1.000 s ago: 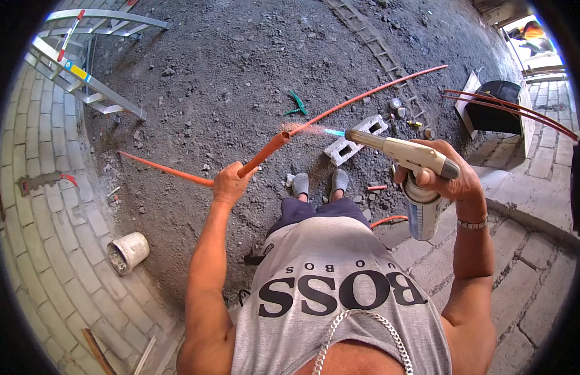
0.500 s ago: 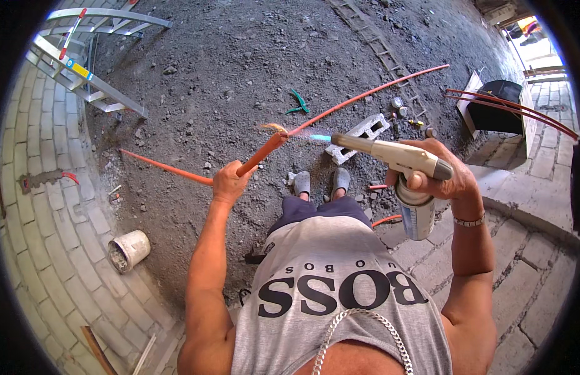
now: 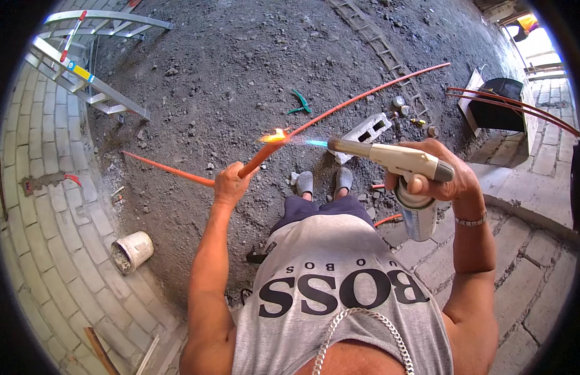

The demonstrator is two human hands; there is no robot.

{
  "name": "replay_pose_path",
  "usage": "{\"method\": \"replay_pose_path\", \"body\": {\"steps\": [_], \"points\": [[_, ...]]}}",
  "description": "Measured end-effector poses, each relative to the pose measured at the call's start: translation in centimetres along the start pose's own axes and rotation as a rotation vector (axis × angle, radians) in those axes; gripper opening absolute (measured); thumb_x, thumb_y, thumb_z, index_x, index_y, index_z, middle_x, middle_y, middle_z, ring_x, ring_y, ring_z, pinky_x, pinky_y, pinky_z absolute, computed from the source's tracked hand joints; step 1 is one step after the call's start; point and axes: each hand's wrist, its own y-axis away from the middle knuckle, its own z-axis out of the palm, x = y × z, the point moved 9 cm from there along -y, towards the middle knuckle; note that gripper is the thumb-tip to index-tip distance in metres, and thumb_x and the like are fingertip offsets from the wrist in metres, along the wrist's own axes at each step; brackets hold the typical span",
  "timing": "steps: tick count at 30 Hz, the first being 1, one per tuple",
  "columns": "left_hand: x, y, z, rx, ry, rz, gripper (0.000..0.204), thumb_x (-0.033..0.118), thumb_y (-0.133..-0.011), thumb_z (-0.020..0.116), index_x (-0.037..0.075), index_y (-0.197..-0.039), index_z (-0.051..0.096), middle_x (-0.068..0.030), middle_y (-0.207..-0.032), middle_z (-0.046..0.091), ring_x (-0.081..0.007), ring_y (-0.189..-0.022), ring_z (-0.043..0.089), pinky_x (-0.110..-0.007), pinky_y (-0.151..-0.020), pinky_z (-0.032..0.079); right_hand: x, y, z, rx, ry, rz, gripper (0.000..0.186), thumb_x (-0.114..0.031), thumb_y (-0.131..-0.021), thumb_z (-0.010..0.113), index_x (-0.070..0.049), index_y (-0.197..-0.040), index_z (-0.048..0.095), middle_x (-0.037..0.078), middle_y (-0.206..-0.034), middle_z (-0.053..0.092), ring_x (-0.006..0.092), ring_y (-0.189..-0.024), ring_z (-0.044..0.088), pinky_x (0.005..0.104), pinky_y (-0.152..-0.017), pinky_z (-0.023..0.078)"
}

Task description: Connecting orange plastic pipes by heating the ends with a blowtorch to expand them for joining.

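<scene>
My left hand (image 3: 230, 183) is closed around an orange plastic pipe (image 3: 257, 161), held tilted with its far end raised in front of me. Yellow flame (image 3: 275, 136) licks around that end. In my right hand (image 3: 441, 178) is a beige blowtorch (image 3: 390, 156) on a gas canister (image 3: 418, 215); its blue jet (image 3: 315, 143) points left at the pipe end. A long orange length (image 3: 371, 92) stretches from there to the far right, and another (image 3: 168, 167) runs left from my left hand. Whether these lengths are one piece, I cannot tell.
A hollow concrete block (image 3: 368, 133), a green-handled tool (image 3: 300, 102) and small cans (image 3: 399, 102) lie on rubble ahead. An aluminium ladder (image 3: 93, 78) stands at left, with a white bucket (image 3: 132, 250) nearer. At right are a black tub (image 3: 499, 106) and reddish rods (image 3: 521, 107).
The yellow flame at the pipe end has grown larger and brighter. The blowtorch has shifted slightly left, closer to the pipe. Both hands keep their grips.
</scene>
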Motion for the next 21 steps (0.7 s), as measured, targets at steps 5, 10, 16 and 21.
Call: {"method": "replay_pose_path", "body": {"steps": [5, 10, 16, 21], "points": [[0.1, -0.1, -0.1, -0.006, 0.036, -0.008, 0.046, 0.039, -0.086, 0.071, 0.006, -0.064, 0.048, -0.0101, -0.055, 0.048, -0.0284, -0.049, 0.048, -0.040, -0.049, 0.041, 1.4, 0.8, -1.1, 0.071, 0.062, 0.099, 0.095, -0.073, -0.072, 0.067, 0.011, -0.114, 0.060, 0.009, -0.083, 0.071, 0.0146, -0.074, 0.065, 0.0311, -0.070, 0.053], [0.2, -0.3, -0.1, -0.032, 0.010, -0.038, 0.046, 0.039, -0.086, 0.071, 0.006, -0.064, 0.048, -0.0100, -0.056, 0.048, -0.0282, -0.050, 0.048, -0.041, -0.050, 0.040, 0.7, -0.3, -1.1, 0.089, 0.081, 0.044, 0.092, -0.074, -0.072, 0.067, 0.008, -0.113, 0.062, 0.008, -0.083, 0.071, 0.0136, -0.074, 0.065, 0.0310, -0.069, 0.053], [0.3, -0.6, -0.4, -0.029, 0.000, -0.044, 0.047, 0.039, -0.085, 0.072, 0.005, -0.064, 0.047, -0.0101, -0.056, 0.048, -0.0283, -0.050, 0.047, -0.041, -0.050, 0.040, 0.6, 0.0, -0.2, -0.006, 0.075, -0.019, 0.075, -0.065, -0.077, 0.069, 0.005, -0.106, 0.066, 0.011, -0.083, 0.070, 0.0186, -0.076, 0.067, 0.0354, -0.069, 0.053], [0.2, -0.7, -0.3, -0.056, 0.005, -0.067, 0.047, 0.039, -0.085, 0.072, 0.005, -0.064, 0.047, -0.0106, -0.057, 0.049, -0.0291, -0.052, 0.048, -0.041, -0.051, 0.040, 0.2, -0.1, -1.6, 0.125, 0.050, -0.011, 0.075, -0.067, -0.076, 0.069, 0.004, -0.099, 0.067, 0.010, -0.078, 0.069, 0.0185, -0.073, 0.067, 0.0345, -0.066, 0.053]]}}
